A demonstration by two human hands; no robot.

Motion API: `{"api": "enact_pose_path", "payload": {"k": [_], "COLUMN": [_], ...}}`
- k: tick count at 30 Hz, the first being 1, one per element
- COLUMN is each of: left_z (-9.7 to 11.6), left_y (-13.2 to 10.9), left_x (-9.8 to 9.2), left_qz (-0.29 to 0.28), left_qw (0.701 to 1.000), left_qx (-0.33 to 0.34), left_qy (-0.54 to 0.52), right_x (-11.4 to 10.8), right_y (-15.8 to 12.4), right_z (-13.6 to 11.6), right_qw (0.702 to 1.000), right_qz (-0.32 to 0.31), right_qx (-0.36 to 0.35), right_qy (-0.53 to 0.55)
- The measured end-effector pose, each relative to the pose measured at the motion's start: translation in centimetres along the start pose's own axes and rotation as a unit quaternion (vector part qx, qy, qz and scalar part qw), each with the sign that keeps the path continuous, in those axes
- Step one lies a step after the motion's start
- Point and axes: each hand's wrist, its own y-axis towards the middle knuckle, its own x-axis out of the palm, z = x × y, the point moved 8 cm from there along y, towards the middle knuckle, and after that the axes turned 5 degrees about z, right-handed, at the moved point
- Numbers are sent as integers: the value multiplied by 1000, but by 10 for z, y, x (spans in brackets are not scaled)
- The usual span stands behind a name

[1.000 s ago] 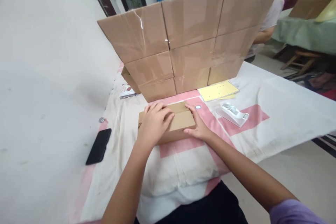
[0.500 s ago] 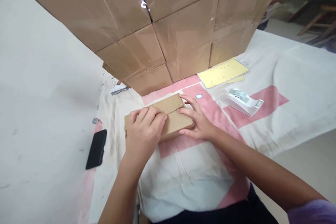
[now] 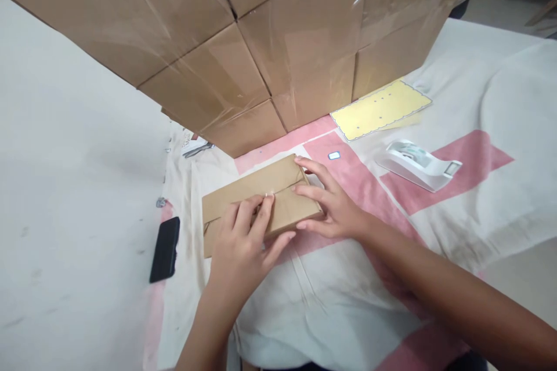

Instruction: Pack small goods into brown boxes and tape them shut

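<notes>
A small flat cardboard box [image 3: 252,184] lies in front of me, its lid flaps meeting along a seam. My right hand [image 3: 333,203] grips the box's right end, with thumb and fingers spread around the edges. On top, my left hand [image 3: 243,237] rests its bent fingertips at the seam, with the thumb stretched out past the front edge. A shiny bit of clear tape [image 3: 270,193] shows at those fingertips. The underside of the left fingers is hidden.
A tall stack of taped cardboard boxes [image 3: 304,58] stands behind. To the right are a white tape dispenser [image 3: 422,165] and a yellow sheet [image 3: 383,107]. A black phone [image 3: 165,249] lies by the wall at left. A small blue-edged label [image 3: 333,155] lies on the cloth [image 3: 278,307].
My left hand has slid slightly down toward me, its thumb now spread away, uncovering more of the lid and the tape. The right hand keeps its grip. The camera view has shifted.
</notes>
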Motion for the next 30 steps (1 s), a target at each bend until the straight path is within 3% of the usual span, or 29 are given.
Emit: {"api": "enact_pose_path", "payload": {"k": [12, 20, 23, 27, 30], "left_z": [6, -1, -3, -4, -4], "left_y": [1, -3, -3, -4, -8], "left_x": [3, 6, 7, 5, 1], "left_qz": [-13, -46, -50, -28, 6], "left_qw": [1000, 997, 995, 996, 998], "left_qx": [-13, -59, -73, -72, -60], "left_qy": [11, -25, -42, -36, 8], "right_x": [-1, 0, 1, 7, 5], "right_y": [2, 1, -3, -9, -8], "right_z": [-4, -4, 4, 26, 28], "right_qw": [1000, 999, 997, 986, 988], "right_qz": [4, 9, 9, -38, -72], "right_qx": [-2, 6, 42, 120, 94], "right_qy": [13, 36, 60, 106, 99]}}
